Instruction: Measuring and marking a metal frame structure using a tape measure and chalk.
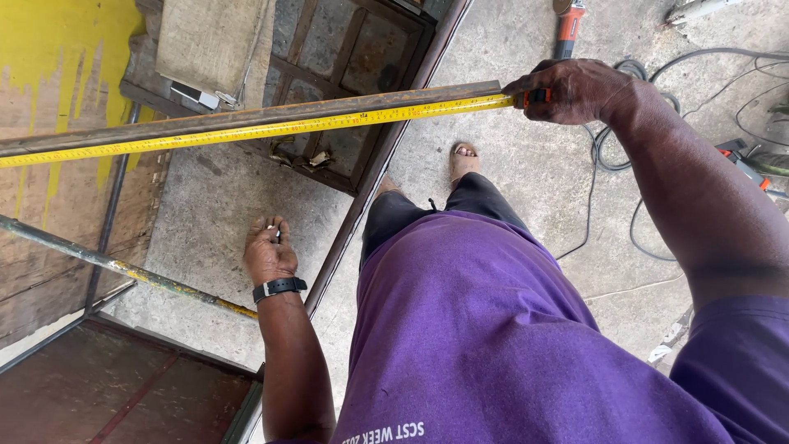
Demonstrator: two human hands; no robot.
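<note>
My right hand point(571, 89) grips a tape measure case at the right end of a rusty metal bar point(246, 117). The yellow tape point(271, 129) runs leftward along the bar's lower edge to the frame's left edge. My left hand point(269, 251), with a black wristband, hangs lower at centre left. Its fingers are closed on a small pale marking piece point(277, 234); what kind I cannot tell. The left hand is well below the bar and touches nothing else.
A thinner painted pipe point(115, 265) slants below left. A rusty metal frame point(345, 74) lies on the concrete floor. An orange power tool point(567, 29) and black cables point(633, 156) lie at top right. A yellow-splashed board point(49, 90) stands at left.
</note>
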